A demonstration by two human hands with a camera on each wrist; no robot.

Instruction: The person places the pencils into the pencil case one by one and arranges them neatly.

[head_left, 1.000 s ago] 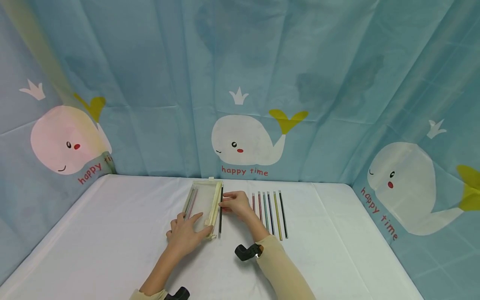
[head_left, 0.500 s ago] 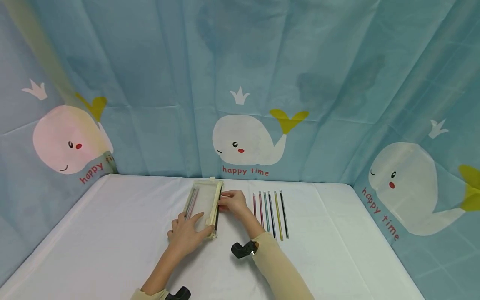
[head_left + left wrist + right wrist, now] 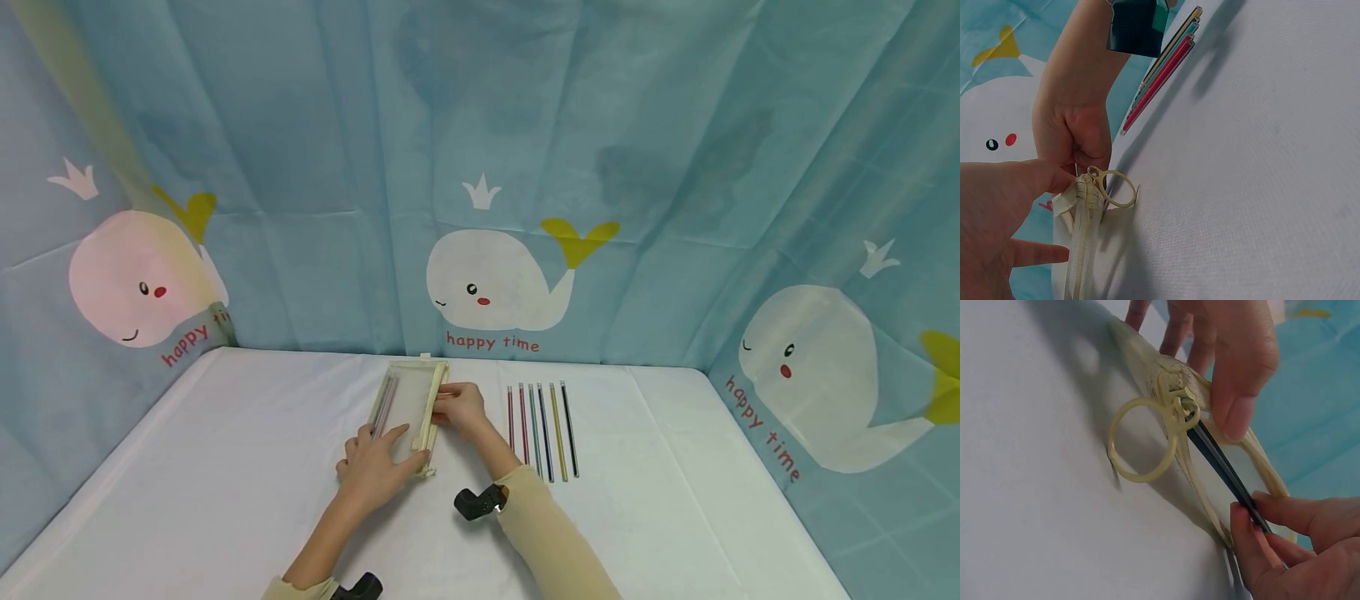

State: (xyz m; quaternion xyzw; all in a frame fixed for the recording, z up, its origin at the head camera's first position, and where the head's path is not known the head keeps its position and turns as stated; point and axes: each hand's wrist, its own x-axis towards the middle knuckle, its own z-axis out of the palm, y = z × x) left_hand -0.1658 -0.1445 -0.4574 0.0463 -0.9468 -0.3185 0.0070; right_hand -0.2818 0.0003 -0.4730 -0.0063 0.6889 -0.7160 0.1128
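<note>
Near the far edge of the white surface [image 3: 675, 500], a dark pencil [image 3: 1222, 464] is pinched by the right hand [image 3: 461, 408] in the open mouth of the pouch [image 3: 410, 398], which is pressed by the left hand [image 3: 375, 467], fingers spread. The pencil should prove light, stiff, slick — best gripped along its shaft; the pouch seems soft — best steadied by its zip edge.

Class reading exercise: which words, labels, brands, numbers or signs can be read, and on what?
"happy time": under the centre whale on the blue curtain
"happy ti": under the left whale; the rest does not show
"happy time": under the right whale
Pencils and pencil case: nothing readable; any print is too small or blurred
</note>
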